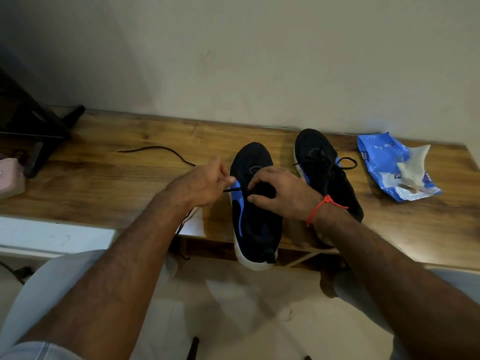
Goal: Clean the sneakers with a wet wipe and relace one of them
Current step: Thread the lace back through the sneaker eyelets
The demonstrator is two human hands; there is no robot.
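While scanning from the far left edge: pale pink soft object (10, 178) resting on the brown wood-grain table (109, 183), beside a dark angular stand (39, 131) against the wall. Further along, thin black shoelace (161, 150) trailing loose across the tabletop, curving toward the middle. Next, left hand (201, 184), fingers curled, pinching that lace taut just beside the shoe, the short stretch of cord running from its fingertips toward the eyelets. Below that wrist, white sheet of paper (193, 222) lying at the table's front edge. Centre stage: black knit sneaker with blue side panel and white sole (253, 224), toe pointing to the wall, heel hanging past the front edge. Right hand (281, 194) on top of its tongue area, fingers bent and gripping the upper, thumb close to the lace; red thread bracelet (320, 206) knotted round the wrist. Just to the right, second black sneaker with tied lace (322, 165), lying near the first, partly hidden behind the right forearm. Far right, crumpled blue plastic wet-wipe packet (392, 165), flap open, well apart from the shoes
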